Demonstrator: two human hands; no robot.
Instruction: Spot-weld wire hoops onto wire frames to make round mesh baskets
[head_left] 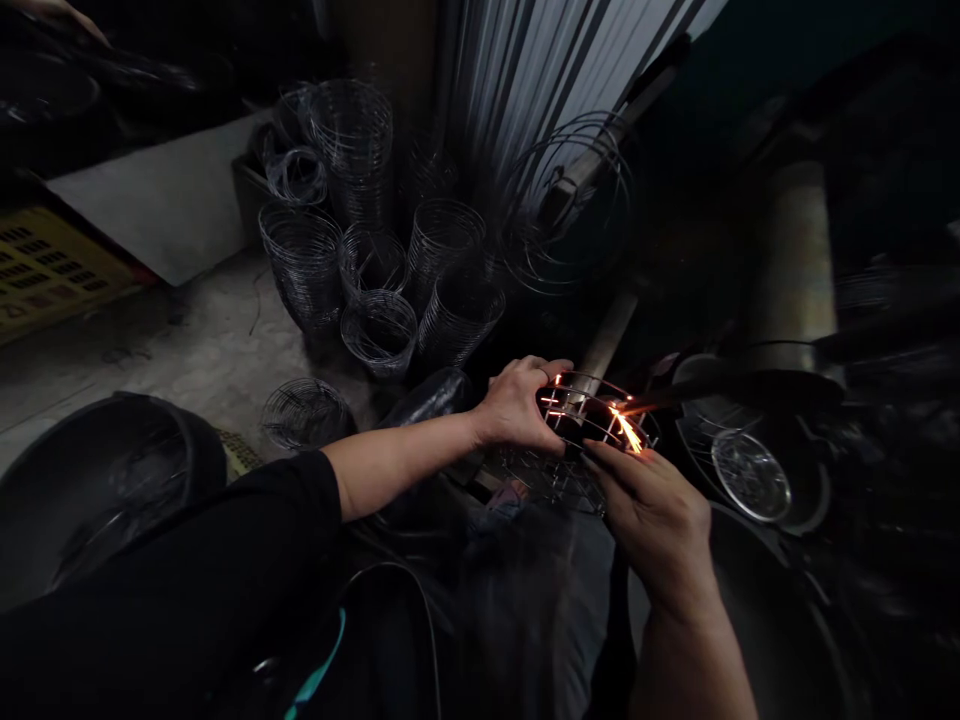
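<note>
Between my two hands is a round wire frame (pixel 592 385) of thin metal rings joined by short cross wires. My left hand (pixel 519 405) grips its left side, thumb and fingers curled around the wires. My right hand (pixel 660 505) pinches the near right edge of the same frame. At the frame's right side, bright orange sparks (pixel 628 430) fly near the tip of a dark rod-like electrode (pixel 667 395). Some cross wires at the left glow orange. A pale metal bar (pixel 611 335) runs behind the frame. My right fingertips are partly hidden.
Stacks of wire rings (pixel 300 260) stand on the floor ahead to the left. A large dark tub (pixel 202 440) is at the left, a yellow crate (pixel 52 265) beyond it. At right are a thick metal cylinder (pixel 799 260) and a bucket holding round wire pieces (pixel 750 475).
</note>
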